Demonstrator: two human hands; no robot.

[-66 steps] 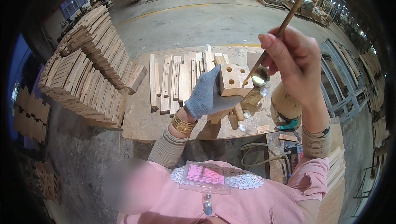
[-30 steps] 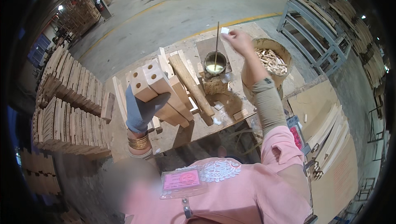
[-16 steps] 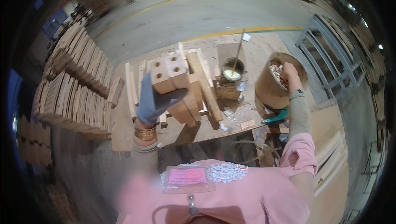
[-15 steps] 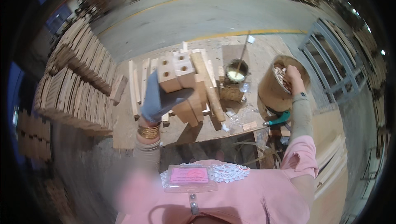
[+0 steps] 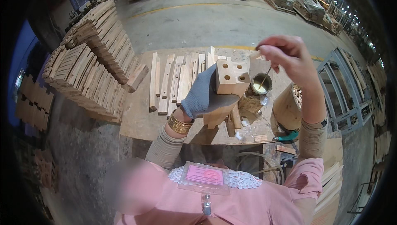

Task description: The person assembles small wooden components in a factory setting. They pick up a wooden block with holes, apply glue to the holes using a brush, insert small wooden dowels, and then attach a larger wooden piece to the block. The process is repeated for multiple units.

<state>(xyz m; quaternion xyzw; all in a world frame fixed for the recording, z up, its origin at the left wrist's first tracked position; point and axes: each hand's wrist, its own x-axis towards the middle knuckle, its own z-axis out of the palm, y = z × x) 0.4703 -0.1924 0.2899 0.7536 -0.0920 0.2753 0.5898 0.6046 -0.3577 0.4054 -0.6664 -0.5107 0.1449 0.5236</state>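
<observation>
My left hand (image 5: pixel 201 93), in a grey knit glove, is closed round wooden pieces (image 5: pixel 232 87) held above the table. Their upturned ends show several round drilled holes. To the right and higher, my bare right hand (image 5: pixel 291 59) pinches a small pale wooden dowel (image 5: pixel 255 55), just beside the drilled ends and apart from them. Below that hand stands a pot (image 5: pixel 267 91) of pale glue-like liquid with a thin stick leaning in it. A round tan bin (image 5: pixel 286 111) of small wooden dowels is near my right forearm, which hides part of it.
Wooden strips (image 5: pixel 169 80), some drilled, lie on the worktable (image 5: pixel 138 125). Tall stacks of wooden parts (image 5: pixel 89 84) rise at the left. A teal-handled tool (image 5: pixel 288 136) lies by the front edge. A grey metal rack (image 5: pixel 345 92) stands at the right.
My right hand has left the bin and come up and left to the drilled ends with a dowel. My left hand, still holding the wooden pieces, now appears farther right.
</observation>
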